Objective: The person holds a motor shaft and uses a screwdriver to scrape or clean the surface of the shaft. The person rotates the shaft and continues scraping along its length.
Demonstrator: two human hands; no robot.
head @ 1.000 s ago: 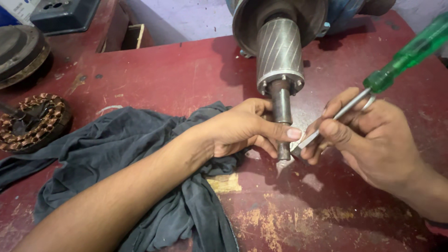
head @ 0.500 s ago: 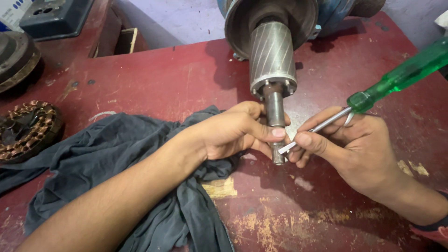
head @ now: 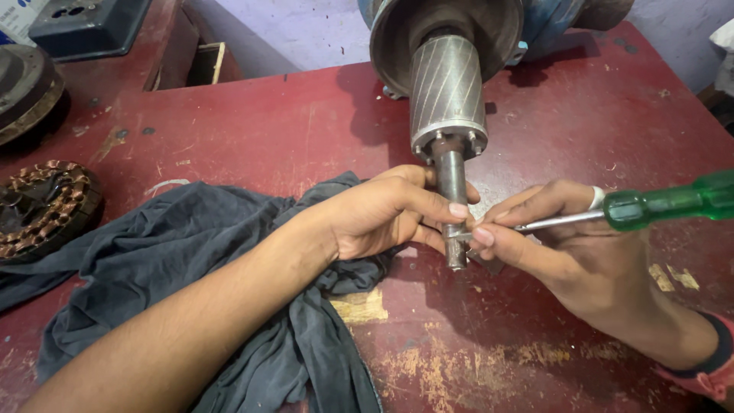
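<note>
The screwdriver (head: 657, 208) has dropped from a steep slant to lie nearly level since a second ago, its metal tip now pressed against the side of the steel shaft (head: 453, 200). The red bench (head: 252, 130) carries the work: a grooved rotor (head: 447, 95) juts from a motor housing (head: 397, 38), the shaft running out of it toward the camera. A dark grey cloth (head: 191, 252) lies crumpled left of the shaft, under the forearm. The left hand (head: 382, 214) is closed round the shaft from the left, fingertip on the metal. The right hand (head: 569, 245), right of the shaft, grips the green-handled screwdriver. A copper-wound stator (head: 42, 203) sits far left of the shaft.
</note>
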